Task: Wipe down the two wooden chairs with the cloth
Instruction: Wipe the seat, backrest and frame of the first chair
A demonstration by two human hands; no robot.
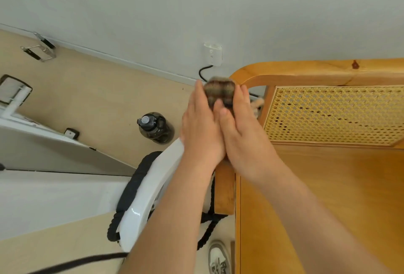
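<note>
Beige floor on the left carries a dark water bottle [155,127], near a curved white rail [150,190]. Next comes the left hand [202,134], fingers laid up the left side of the cloth [219,91], thumb across its near face. That brownish, blurred cloth is bunched between both hands, right at the rounded corner of the wooden chair [328,72]; whether it touches the wood I cannot tell. The right hand [242,134] clasps its right side, thumb likewise over it. Further right spreads the chair's cane back [336,114].

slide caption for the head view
Left hand and right hand hold a bunched cloth at the back corner of the wooden chair
</note>
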